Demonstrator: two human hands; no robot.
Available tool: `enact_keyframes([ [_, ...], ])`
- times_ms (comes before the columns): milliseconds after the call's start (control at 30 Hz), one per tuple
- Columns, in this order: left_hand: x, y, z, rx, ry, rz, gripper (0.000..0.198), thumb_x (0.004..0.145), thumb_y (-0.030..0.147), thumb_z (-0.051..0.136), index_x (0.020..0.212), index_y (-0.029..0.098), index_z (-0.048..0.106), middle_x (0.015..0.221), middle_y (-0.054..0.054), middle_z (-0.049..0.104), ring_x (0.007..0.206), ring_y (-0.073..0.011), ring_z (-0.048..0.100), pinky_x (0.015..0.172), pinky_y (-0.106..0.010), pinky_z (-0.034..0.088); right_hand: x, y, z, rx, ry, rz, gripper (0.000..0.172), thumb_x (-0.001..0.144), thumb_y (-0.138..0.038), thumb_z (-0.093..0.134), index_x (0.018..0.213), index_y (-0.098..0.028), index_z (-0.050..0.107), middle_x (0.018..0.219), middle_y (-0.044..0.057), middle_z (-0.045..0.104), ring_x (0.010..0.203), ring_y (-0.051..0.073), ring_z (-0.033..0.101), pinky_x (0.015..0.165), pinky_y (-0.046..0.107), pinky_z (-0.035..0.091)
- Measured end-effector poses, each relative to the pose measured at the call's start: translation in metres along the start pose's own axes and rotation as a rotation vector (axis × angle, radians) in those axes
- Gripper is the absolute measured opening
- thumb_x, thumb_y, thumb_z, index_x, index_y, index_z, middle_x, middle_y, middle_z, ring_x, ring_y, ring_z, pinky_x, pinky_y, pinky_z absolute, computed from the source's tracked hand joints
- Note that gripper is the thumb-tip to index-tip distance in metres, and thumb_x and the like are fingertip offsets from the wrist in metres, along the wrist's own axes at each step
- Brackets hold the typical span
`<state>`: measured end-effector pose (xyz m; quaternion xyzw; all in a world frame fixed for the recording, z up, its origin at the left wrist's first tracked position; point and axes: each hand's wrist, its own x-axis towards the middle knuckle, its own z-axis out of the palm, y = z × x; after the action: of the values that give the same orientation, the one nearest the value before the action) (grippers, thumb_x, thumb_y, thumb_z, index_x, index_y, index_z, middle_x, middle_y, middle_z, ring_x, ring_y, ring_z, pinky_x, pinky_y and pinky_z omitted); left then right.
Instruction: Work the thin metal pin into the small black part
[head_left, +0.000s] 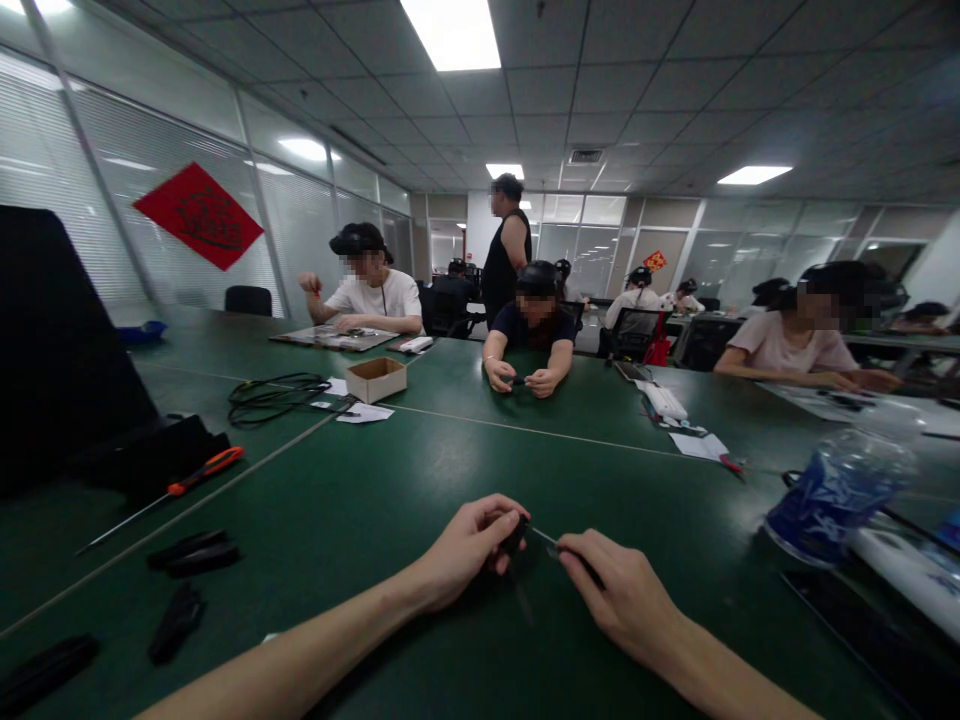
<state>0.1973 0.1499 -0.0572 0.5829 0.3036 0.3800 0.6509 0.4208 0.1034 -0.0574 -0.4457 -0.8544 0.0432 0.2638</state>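
My left hand [476, 540] is closed around a small black plastic piece [514, 535], pinched between thumb and fingers above the green table. Fingers cover much of that piece, so its exact kind does not show. In my right hand [619, 585] is a slim screwdriver [544, 537]; its thin metal shaft points left, and the tip reaches the black piece. The palm hides most of its handle. To the left on the table lie several dark plastic pieces [193, 553], apart from both hands.
An orange-handled screwdriver [206, 470] lies at left beside a black stand [67, 360]. Further off are coiled black cable [277, 398] and a small cardboard box [376, 380]. A water bottle [844, 485] and a dark phone-like slab [862, 620] are at right. Other people sit around the table.
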Motion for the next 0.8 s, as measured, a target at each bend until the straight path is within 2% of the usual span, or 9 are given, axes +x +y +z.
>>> enact_keyframes([
  [367,0.0011,-0.0028,0.0002,0.023,0.028,-0.002,0.041,0.08,0.049,0.055,0.104,0.016,0.056,0.079,-0.002,0.055,0.053,-0.0058,0.045,0.049,-0.019,0.034,-0.0002,-0.0014,-0.0001,0.004,0.071,-0.006,0.024,0.087,-0.029,0.051,0.107,-0.018,0.055,0.088,0.005,0.059,0.067,0.013,0.056,0.06,0.024,0.045],
  [567,0.0024,-0.0038,0.0007,0.027,0.05,-0.016,0.046,0.078,0.051,0.057,0.105,0.014,0.058,0.083,-0.005,0.056,0.058,-0.0075,0.046,0.051,-0.019,0.036,0.0007,0.0001,-0.0009,0.03,0.086,0.008,0.017,0.09,-0.03,0.047,0.098,-0.017,0.055,0.085,0.005,0.06,0.065,0.012,0.056,0.057,0.023,0.044],
  [800,0.0007,0.0014,0.0029,0.053,0.046,-0.007,0.043,0.077,0.048,0.059,0.104,0.014,0.061,0.085,-0.005,0.056,0.067,-0.0105,0.048,0.058,-0.021,0.04,0.0003,0.0,-0.0034,0.065,0.091,0.017,0.019,0.093,-0.027,0.041,0.1,-0.017,0.056,0.086,0.005,0.062,0.066,0.012,0.057,0.058,0.023,0.045],
])
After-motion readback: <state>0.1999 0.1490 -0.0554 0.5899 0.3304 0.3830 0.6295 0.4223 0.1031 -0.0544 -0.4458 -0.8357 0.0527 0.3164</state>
